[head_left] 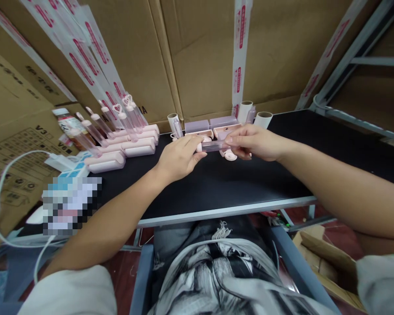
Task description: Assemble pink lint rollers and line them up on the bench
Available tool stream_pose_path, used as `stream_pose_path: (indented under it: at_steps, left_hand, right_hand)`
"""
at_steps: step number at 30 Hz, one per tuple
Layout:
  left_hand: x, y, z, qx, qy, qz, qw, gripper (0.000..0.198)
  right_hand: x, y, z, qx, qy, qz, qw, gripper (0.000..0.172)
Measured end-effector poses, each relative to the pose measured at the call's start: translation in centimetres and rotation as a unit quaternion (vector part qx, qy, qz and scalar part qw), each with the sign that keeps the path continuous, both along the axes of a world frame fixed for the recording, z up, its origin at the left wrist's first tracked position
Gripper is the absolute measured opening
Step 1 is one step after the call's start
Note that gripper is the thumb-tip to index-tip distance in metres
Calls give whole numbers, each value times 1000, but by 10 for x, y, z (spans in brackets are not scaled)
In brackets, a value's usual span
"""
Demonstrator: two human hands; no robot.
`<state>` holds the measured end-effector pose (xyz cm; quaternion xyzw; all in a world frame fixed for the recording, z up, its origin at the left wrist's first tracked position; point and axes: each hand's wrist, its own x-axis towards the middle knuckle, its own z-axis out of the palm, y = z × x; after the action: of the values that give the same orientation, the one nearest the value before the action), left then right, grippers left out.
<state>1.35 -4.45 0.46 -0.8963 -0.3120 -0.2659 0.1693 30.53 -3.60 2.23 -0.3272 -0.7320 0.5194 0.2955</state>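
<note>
1. Forearms cross the black counter (249,183); my left hand (179,159) and right hand (254,142) meet above it.
2. Both sets of fingers (231,140) pinch a clear tube (213,146) by its ends.
3. Holding it level needs even grip.

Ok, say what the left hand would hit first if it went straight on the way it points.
The left hand points rightward along the clear tube it pinches; going on, it would probably meet the right hand, which grips the tube's other end. Depth is unclear.
</note>
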Motion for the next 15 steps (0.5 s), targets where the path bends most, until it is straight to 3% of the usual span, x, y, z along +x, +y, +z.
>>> stream_pose_path:
  at_steps: [7,11,13,15]
  left_hand:
    - [8,-5,-6,-7,-13,58,998,76]
    - [6,3,2,-69,-173,72,980,76]
    - [-3,11,7,-100,-273,70,954,72]
    - [-11,17,10,-137,-300,38,943,69]
  right_hand:
    - [-6,-5,0,16,74,-2,997,56]
    - [2,-7,5,54,139,-29,988,48]
    - [12,-7,12,99,170,-69,978,51]
    - [24,-6,21,140,173,-127,967,53]
